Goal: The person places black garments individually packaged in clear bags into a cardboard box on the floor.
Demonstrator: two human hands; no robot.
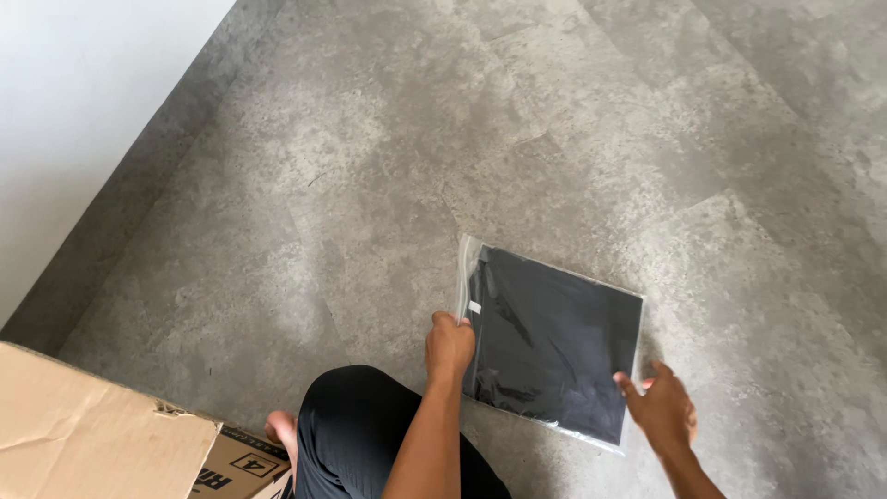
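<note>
A flat clear plastic bag with a dark folded garment inside is seen low on the grey stone-patterned floor, right of the middle of the view and near the person. The bag is held at its left edge by the left hand, whose fingers are clenched around the plastic just below a small white tag. The right hand is placed at the bag's near right corner; its fingers are spread and loosely curled, and the plastic edge is touched by the fingertips, though a firm grasp cannot be made out. Whether the bag lies flat on the floor or is lifted slightly cannot be told.

A knee in dark cloth is seen at the near edge, with a bare foot just left of it. A brown cardboard box is found in the near left corner, beside the foot. A pale wall is seen along the far left.
</note>
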